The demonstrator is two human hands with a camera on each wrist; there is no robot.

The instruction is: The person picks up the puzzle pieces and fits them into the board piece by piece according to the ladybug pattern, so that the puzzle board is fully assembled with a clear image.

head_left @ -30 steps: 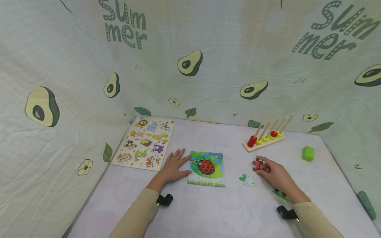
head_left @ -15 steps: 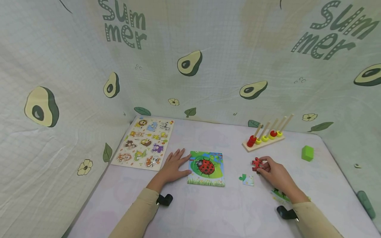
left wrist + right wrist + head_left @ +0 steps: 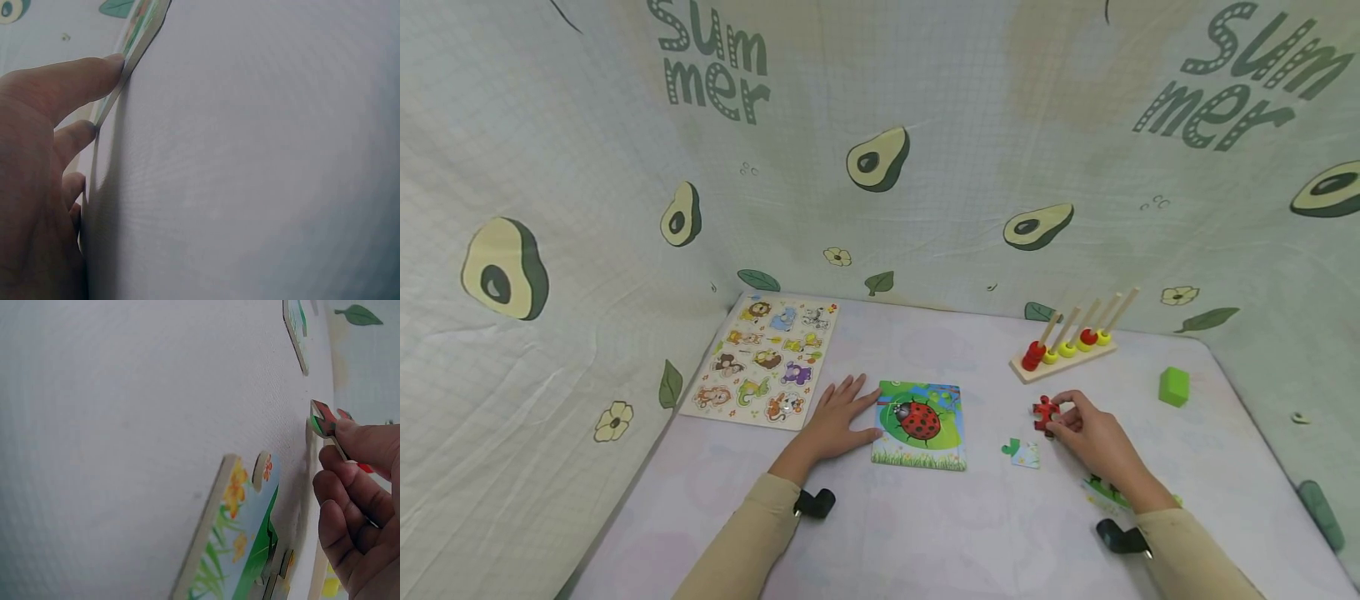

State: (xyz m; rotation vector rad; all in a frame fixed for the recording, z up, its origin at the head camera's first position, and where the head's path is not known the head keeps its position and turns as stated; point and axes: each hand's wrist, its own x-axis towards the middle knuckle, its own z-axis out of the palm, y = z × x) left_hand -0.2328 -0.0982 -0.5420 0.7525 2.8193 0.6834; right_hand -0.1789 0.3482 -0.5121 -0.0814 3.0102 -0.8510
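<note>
My right hand (image 3: pixel 1092 433) pinches a red jigsaw puzzle piece (image 3: pixel 1044 414) between thumb and fingers; the right wrist view shows the piece (image 3: pixel 324 419) tilted, with a green edge. Fingers spread, my left hand (image 3: pixel 838 421) lies flat at the left edge of a square ladybug picture board (image 3: pixel 920 427). In the left wrist view, its thumb and a fingertip touch the side of the board (image 3: pixel 147 40). A pale blue and green puzzle piece (image 3: pixel 1025 454) lies between the board and my right hand. Below my right wrist are more pieces (image 3: pixel 1107 493), partly hidden; one bears yellow flowers (image 3: pixel 234 512).
An animal puzzle board (image 3: pixel 767 362) lies at the back left. At the back right stands a wooden peg rack (image 3: pixel 1067 360) with red and yellow rings. Right of it sits a green block (image 3: pixel 1175 387). A patterned cloth (image 3: pixel 955 167) hangs behind the table.
The right hand has turned the red puzzle piece and shifted it slightly left, so more of it shows beyond the fingers. The left hand and the board have stayed still.
</note>
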